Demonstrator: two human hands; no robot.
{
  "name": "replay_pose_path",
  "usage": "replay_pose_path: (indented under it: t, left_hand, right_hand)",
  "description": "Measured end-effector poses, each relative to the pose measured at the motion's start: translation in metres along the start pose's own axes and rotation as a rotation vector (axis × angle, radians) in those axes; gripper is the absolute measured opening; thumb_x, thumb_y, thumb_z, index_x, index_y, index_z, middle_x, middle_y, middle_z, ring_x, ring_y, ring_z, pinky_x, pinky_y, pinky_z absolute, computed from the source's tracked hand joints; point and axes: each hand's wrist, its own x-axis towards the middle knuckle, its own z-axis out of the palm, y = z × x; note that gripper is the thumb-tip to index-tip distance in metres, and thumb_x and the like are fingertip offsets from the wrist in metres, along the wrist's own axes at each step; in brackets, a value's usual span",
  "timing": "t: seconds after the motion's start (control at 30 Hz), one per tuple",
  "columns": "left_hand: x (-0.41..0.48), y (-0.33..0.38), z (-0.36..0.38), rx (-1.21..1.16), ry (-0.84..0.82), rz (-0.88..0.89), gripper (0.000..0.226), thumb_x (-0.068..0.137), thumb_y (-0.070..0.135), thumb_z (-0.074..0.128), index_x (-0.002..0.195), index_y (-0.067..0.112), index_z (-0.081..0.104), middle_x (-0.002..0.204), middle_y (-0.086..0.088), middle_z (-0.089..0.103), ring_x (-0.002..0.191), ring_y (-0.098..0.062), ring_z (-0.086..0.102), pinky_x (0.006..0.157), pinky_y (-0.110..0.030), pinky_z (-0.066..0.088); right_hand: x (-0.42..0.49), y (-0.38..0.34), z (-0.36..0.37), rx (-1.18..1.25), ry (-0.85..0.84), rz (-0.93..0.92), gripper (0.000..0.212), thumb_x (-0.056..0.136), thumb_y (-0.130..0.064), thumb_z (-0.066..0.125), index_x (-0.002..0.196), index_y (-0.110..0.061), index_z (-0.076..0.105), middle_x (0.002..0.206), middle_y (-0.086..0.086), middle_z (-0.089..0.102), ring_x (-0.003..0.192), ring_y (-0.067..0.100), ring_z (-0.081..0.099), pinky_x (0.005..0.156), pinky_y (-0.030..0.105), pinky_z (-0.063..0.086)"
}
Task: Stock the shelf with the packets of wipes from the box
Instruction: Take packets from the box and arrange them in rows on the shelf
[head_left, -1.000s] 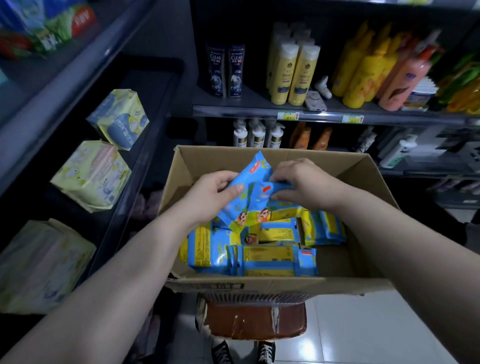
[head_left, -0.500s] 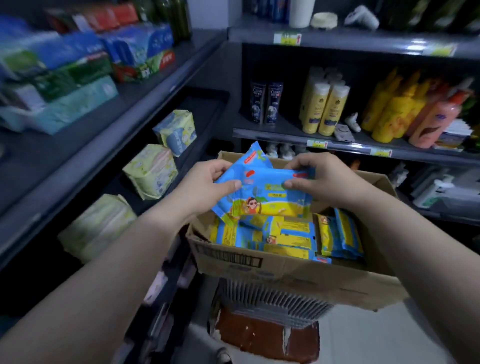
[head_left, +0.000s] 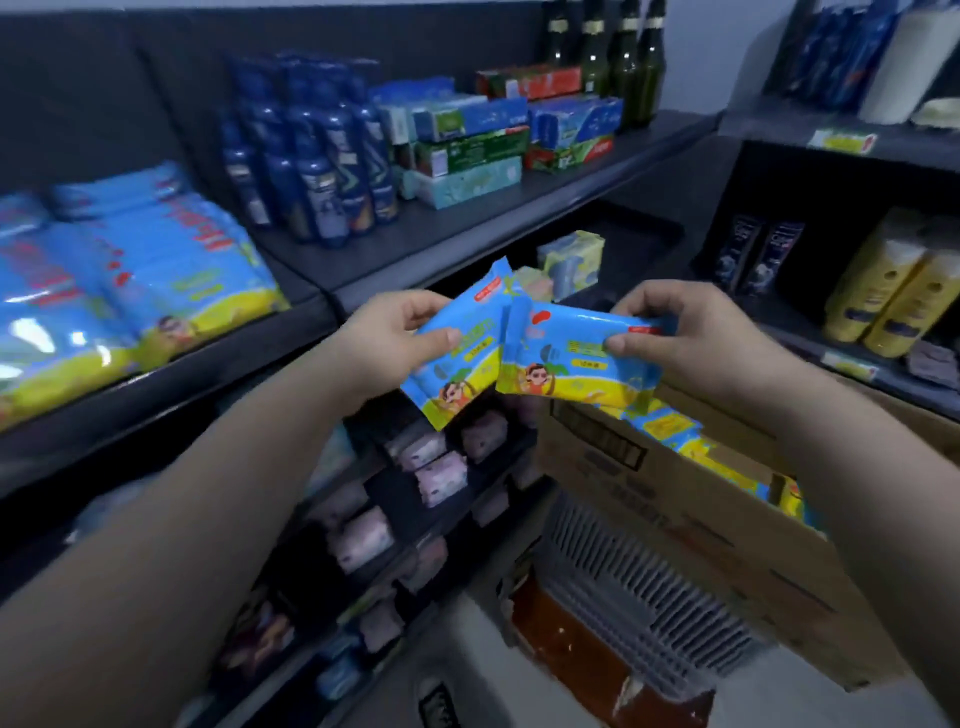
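My left hand (head_left: 387, 343) grips a blue and yellow packet of wipes (head_left: 460, 358) by its left edge. A second, matching packet (head_left: 566, 358) is pinched by my right hand (head_left: 696, 343) at its right end. Both packets are held up in front of the dark shelf (head_left: 311, 270), their inner edges overlapping. The cardboard box (head_left: 675, 499) stands lower right with more of the same packets (head_left: 670, 426) inside. A stack of similar blue wipes packets (head_left: 130, 291) lies on the shelf at the left.
Blue bottles (head_left: 322, 166) and toothpaste boxes (head_left: 467, 150) fill the shelf to the right of the stack. Lower shelves hold small pink packets (head_left: 441, 467). Yellow bottles (head_left: 904, 291) stand on the right-hand shelving. A grey crate (head_left: 623, 597) on a brown stool (head_left: 587, 670) supports the box.
Both hands have lifted the two packets out of the box and swung them left towards the shelf. The view has turned left, bringing the stacked wipes into sight.
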Motion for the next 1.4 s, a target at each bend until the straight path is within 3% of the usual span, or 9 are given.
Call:
replay_pose_path:
  t: [0.23, 0.33, 0.47, 0.67, 0.83, 1.03, 1.2, 1.33, 1.4]
  left_hand:
    - [-0.091, -0.019, -0.089, 0.089, 0.164, -0.132, 0.012, 0.087, 0.020, 0.066, 0.097, 0.027, 0.066, 0.097, 0.002, 0.071, 0.086, -0.016, 0.066, 0.083, -0.039, 0.051]
    - [-0.126, -0.025, -0.128, 0.086, 0.269, -0.142, 0.024, 0.080, 0.022, 0.070, 0.104, 0.019, 0.067, 0.105, 0.000, 0.071, 0.089, -0.013, 0.066, 0.086, -0.032, 0.049]
    - [-0.174, -0.035, -0.184, 0.158, 0.375, -0.151, 0.015, 0.087, 0.002, 0.064, 0.097, 0.013, 0.065, 0.091, -0.004, 0.069, 0.076, -0.004, 0.061, 0.071, -0.017, 0.048]
    - [-0.253, -0.055, -0.281, 0.273, 0.502, -0.236, 0.015, 0.083, 0.009, 0.069, 0.084, 0.023, 0.066, 0.068, 0.010, 0.069, 0.066, -0.006, 0.059, 0.068, -0.026, 0.046]
    - [-0.311, -0.075, -0.354, 0.347, 0.627, -0.309, 0.012, 0.083, 0.011, 0.071, 0.088, 0.020, 0.064, 0.078, -0.001, 0.068, 0.066, -0.005, 0.057, 0.071, -0.023, 0.045]
    - [-0.348, -0.105, -0.420, 0.422, 0.539, -0.413, 0.014, 0.080, 0.015, 0.074, 0.090, 0.022, 0.066, 0.093, -0.008, 0.073, 0.084, -0.019, 0.066, 0.091, -0.041, 0.050]
    - [-0.349, -0.131, -0.445, 0.784, 0.295, -0.579, 0.044, 0.078, 0.040, 0.073, 0.115, 0.023, 0.056, 0.096, 0.003, 0.061, 0.081, -0.012, 0.053, 0.076, -0.026, 0.042]
    - [-0.345, -0.140, -0.444, 0.978, 0.231, -0.602, 0.061, 0.083, 0.047, 0.065, 0.135, 0.024, 0.044, 0.130, 0.001, 0.054, 0.114, -0.020, 0.052, 0.096, -0.032, 0.040]
    - [-0.342, -0.148, -0.443, 1.110, 0.298, -0.581, 0.055, 0.087, 0.046, 0.060, 0.134, 0.024, 0.042, 0.131, 0.002, 0.054, 0.119, -0.023, 0.050, 0.097, -0.034, 0.035]
  right_hand:
    - [0.022, -0.082, 0.063, 0.013, -0.175, -0.185, 0.012, 0.083, -0.013, 0.070, 0.091, -0.020, 0.066, 0.084, -0.003, 0.065, 0.070, 0.004, 0.056, 0.065, 0.018, 0.047]
    - [0.030, -0.122, 0.090, 0.022, -0.195, -0.238, 0.011, 0.083, -0.016, 0.071, 0.087, -0.024, 0.067, 0.082, -0.008, 0.065, 0.068, 0.003, 0.058, 0.062, 0.023, 0.049]
    - [0.042, -0.176, 0.139, 0.086, -0.253, -0.303, 0.009, 0.082, -0.014, 0.070, 0.088, -0.021, 0.068, 0.076, -0.006, 0.065, 0.061, 0.002, 0.055, 0.058, 0.019, 0.047]
    - [0.059, -0.263, 0.231, 0.145, -0.322, -0.455, 0.026, 0.079, -0.013, 0.074, 0.081, -0.037, 0.063, 0.085, -0.019, 0.064, 0.074, -0.011, 0.056, 0.073, 0.008, 0.042]
    - [0.065, -0.331, 0.303, 0.206, -0.381, -0.537, 0.029, 0.080, -0.008, 0.072, 0.075, -0.035, 0.062, 0.076, -0.012, 0.064, 0.063, -0.003, 0.053, 0.062, 0.014, 0.045]
    - [0.072, -0.385, 0.371, 0.158, -0.418, -0.555, 0.020, 0.079, -0.013, 0.074, 0.082, -0.031, 0.065, 0.084, -0.007, 0.066, 0.072, 0.003, 0.058, 0.069, 0.016, 0.047]
    - [0.077, -0.396, 0.408, -0.328, -0.464, -0.601, 0.042, 0.079, -0.033, 0.073, 0.118, -0.022, 0.062, 0.102, -0.007, 0.063, 0.102, 0.015, 0.059, 0.097, 0.031, 0.038]
    - [0.081, -0.398, 0.425, -0.445, -0.451, -0.657, 0.051, 0.077, -0.042, 0.072, 0.122, -0.022, 0.058, 0.099, -0.006, 0.059, 0.106, 0.021, 0.055, 0.095, 0.032, 0.032]
    - [0.087, -0.399, 0.435, -0.468, -0.346, -0.677, 0.049, 0.079, -0.040, 0.070, 0.122, -0.021, 0.057, 0.111, -0.001, 0.060, 0.110, 0.025, 0.052, 0.097, 0.034, 0.029]
